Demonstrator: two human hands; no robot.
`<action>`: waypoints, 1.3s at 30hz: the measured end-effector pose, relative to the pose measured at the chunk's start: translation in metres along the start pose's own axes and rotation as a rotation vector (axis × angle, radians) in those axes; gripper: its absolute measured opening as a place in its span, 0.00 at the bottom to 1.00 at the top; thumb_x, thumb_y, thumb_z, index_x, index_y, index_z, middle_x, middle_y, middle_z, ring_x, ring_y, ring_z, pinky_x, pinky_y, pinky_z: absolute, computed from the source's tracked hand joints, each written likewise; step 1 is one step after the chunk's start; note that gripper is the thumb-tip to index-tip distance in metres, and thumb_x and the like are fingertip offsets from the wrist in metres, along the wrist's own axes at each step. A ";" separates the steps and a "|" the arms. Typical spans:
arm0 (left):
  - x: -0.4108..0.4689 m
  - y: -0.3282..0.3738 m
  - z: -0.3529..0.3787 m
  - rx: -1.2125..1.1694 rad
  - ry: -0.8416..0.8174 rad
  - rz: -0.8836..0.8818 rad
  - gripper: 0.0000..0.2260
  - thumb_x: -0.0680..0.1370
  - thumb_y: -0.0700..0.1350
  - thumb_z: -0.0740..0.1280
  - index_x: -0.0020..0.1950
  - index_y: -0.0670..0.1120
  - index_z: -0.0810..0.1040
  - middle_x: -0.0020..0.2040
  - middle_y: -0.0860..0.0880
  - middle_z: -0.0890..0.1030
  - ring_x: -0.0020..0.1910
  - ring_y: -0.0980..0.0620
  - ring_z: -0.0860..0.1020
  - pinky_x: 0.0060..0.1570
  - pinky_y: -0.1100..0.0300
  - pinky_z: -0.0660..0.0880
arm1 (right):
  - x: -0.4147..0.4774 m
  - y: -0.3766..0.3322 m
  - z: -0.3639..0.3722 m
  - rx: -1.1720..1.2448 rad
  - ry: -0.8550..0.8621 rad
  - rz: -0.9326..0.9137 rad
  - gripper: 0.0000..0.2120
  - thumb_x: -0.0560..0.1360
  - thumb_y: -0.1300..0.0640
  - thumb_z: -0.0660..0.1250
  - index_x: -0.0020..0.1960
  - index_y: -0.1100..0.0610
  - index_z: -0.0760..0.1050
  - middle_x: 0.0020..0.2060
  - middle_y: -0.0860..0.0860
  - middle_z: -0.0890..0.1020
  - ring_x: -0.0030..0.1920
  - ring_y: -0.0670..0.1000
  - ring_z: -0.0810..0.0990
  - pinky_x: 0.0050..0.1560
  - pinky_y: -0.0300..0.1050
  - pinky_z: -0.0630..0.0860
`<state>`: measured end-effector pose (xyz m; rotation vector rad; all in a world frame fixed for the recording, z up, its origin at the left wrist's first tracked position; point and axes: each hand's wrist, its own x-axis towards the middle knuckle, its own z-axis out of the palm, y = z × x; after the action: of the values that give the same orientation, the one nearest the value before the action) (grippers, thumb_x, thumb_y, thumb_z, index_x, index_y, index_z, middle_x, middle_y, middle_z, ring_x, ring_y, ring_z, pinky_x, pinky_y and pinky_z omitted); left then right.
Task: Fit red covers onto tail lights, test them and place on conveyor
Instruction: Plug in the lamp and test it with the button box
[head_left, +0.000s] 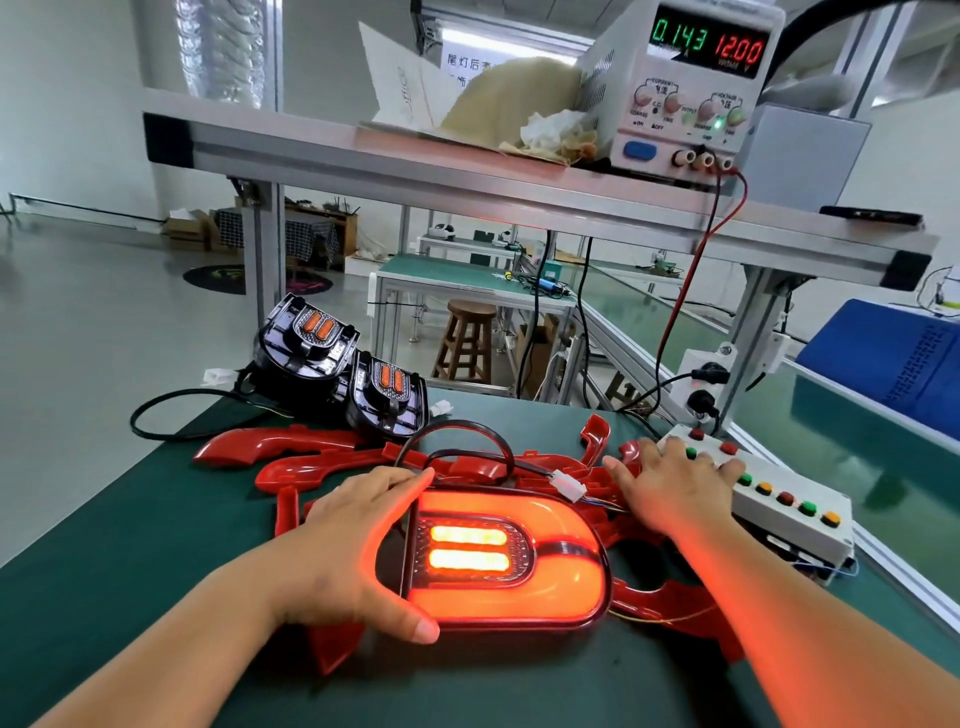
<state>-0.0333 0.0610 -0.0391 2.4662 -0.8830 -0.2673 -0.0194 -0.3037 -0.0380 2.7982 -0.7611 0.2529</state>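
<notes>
Tail light (498, 556) glows red and amber on the green tabletop (130, 571), lying atop a scatter of loose red covers (322, 462) while it is under test. The left hand (353, 545) cups the lamp's flat end, its fingers (400, 480) apart and wrapped around the edge, thumb at the near corner. The right hand (670, 488) rests with spread fingers on the button box (789, 509), apparently pressing one of the switches. The power supply (696, 88) on the upper shelf reads 0.143 and 12.00. A black cable (457, 436) loops from the lamp to a white connector (569, 486) just beside the right wrist. The chief risk appears to be that cable: lifting the lamp toward the conveyor (831, 415) before unplugging could yank the connector or drag covers off the pile. Perched on uneven covers, the lamp could also rock or slide if the left hand lets go. Two uncovered lamps (337, 364) wait at the rear.
</notes>
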 end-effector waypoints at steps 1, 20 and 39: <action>0.000 0.000 0.000 0.000 -0.001 -0.001 0.62 0.52 0.74 0.71 0.79 0.63 0.41 0.74 0.67 0.47 0.76 0.59 0.46 0.77 0.54 0.47 | 0.000 0.000 0.000 0.004 0.002 0.000 0.38 0.73 0.26 0.39 0.71 0.46 0.65 0.67 0.53 0.71 0.65 0.63 0.70 0.63 0.66 0.57; -0.001 0.007 -0.003 0.015 -0.039 -0.005 0.60 0.60 0.70 0.75 0.78 0.62 0.38 0.72 0.67 0.45 0.74 0.60 0.47 0.75 0.52 0.49 | -0.016 0.015 -0.015 0.182 -0.002 0.021 0.34 0.76 0.30 0.45 0.74 0.48 0.61 0.74 0.55 0.64 0.74 0.59 0.59 0.70 0.65 0.54; 0.002 -0.001 0.000 0.061 0.007 0.032 0.66 0.50 0.78 0.66 0.80 0.56 0.40 0.75 0.63 0.49 0.76 0.59 0.48 0.77 0.53 0.48 | -0.049 0.080 -0.002 -0.124 -0.026 0.030 0.38 0.73 0.27 0.36 0.68 0.50 0.63 0.64 0.51 0.69 0.62 0.56 0.76 0.64 0.58 0.57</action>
<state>-0.0312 0.0598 -0.0399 2.5051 -0.9398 -0.2237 -0.1023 -0.3471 -0.0334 2.6807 -0.7965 0.1693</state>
